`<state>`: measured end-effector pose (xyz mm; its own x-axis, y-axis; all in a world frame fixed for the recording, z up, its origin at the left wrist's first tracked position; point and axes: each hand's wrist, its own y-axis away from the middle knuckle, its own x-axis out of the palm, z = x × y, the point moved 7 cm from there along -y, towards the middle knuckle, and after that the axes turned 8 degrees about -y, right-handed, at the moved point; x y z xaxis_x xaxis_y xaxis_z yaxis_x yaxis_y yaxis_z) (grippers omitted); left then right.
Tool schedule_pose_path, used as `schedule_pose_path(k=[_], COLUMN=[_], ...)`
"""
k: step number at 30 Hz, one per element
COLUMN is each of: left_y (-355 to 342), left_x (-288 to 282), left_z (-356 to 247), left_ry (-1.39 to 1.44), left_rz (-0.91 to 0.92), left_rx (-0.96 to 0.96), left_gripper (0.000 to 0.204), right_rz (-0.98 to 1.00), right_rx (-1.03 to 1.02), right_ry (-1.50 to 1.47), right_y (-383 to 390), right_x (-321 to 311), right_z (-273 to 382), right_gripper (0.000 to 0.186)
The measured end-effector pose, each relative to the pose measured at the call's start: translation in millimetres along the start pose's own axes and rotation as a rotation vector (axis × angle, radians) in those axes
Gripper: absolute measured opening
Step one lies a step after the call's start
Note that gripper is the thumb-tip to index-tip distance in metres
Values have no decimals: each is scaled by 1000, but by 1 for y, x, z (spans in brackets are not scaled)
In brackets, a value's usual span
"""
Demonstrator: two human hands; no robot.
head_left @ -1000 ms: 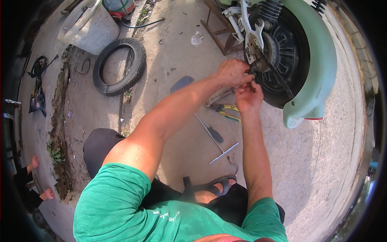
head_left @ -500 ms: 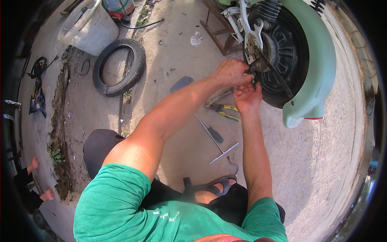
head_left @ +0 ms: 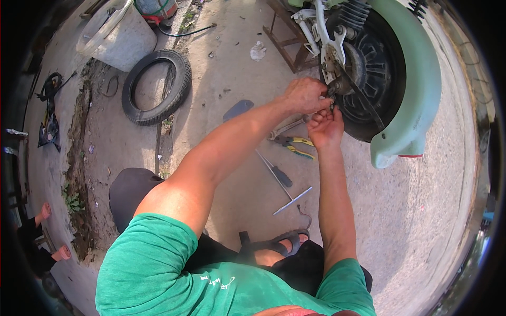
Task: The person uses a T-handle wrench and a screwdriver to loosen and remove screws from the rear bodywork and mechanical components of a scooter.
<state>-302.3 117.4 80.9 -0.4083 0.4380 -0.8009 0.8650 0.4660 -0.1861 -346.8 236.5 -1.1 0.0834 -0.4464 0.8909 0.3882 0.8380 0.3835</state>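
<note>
Both of my hands meet at the scooter's rear wheel (head_left: pixel 375 68), beside its axle and the white swing arm (head_left: pixel 322 30). My left hand (head_left: pixel 305 96) reaches in from the left, back up, fingers closed in a pinch by the axle end. Just below, my right hand (head_left: pixel 327 128) is palm up with its fingers curled, the tips close to the left fingertips. A small dark metal part (head_left: pixel 332 97) shows between them; its kind is too small to make out. A thin dark bar (head_left: pixel 363 101) slants across the wheel. The pale green rear fender (head_left: pixel 421 79) curves round the tyre.
On the ground below my hands lie yellow-handled pliers (head_left: pixel 298 147), a screwdriver (head_left: pixel 282 176) and a T-handle wrench (head_left: pixel 293 200). A loose tyre (head_left: pixel 132 108) and a white bucket (head_left: pixel 124 47) are at the far left. A brown metal stand (head_left: pixel 287 39) is beside the wheel. Another person's hands (head_left: pixel 64 253) show at the left edge.
Both hands stay at the axle. The right hand's fingers have curled in slightly more; the rest looks the same apart from a tiny shift of the view.
</note>
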Motion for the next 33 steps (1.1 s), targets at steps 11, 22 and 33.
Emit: schedule_pose_path(k=[11,22,33], left_y=[6,7,6], left_x=[-5,-6,-5], left_z=[-6,-9,-9], left_ry=[22,-5,8], left_rz=[-8,38,6], left_rx=[-210,-243,-222], left_gripper=[39,39,38], right_rz=[-191,-238,-294], right_rx=[-180,-169,-109], right_ry=[-45,-144,-140], right_y=[9,7,1], right_x=[3,14,3], right_z=[0,5,1], right_gripper=[16,17,22])
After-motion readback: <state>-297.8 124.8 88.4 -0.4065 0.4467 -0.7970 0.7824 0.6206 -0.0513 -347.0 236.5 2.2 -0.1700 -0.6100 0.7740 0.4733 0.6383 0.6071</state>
